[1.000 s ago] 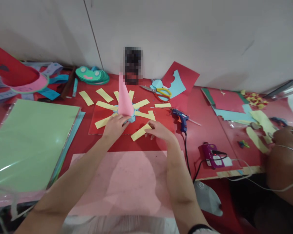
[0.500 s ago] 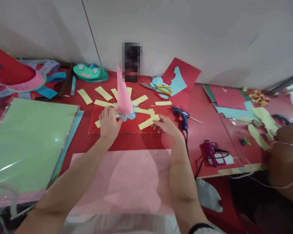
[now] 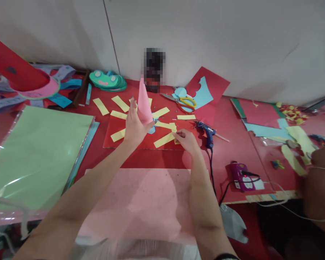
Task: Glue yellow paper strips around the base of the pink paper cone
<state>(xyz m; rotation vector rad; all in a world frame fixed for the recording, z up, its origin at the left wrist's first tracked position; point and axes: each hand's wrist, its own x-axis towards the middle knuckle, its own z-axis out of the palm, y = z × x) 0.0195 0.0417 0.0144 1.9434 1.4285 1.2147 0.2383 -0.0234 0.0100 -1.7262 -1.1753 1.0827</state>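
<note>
The pink cone, of smooth rolled paper and narrow at the tip, is stood upright on a red board. Scalloped blue paper is seen at its foot, with flat, straight-cut yellow strips radiating around it. The left hand is placed at the cone's left side, thumb and fingers spread apart, the thumb crossing the front of the base. Thumb and fingertips of the right hand are drawn together on the end of a yellow strip, which is laid slantwise on the board, right of the cone. A glue gun, blue and corded, is noted just beyond that hand.

Part of the blue paper and several strip ends are hidden by the left hand; pressure on the cone cannot be judged. The cone's tip is partly blurred by a pixelated patch. A co-worker's hand is cut off at the right edge.
</note>
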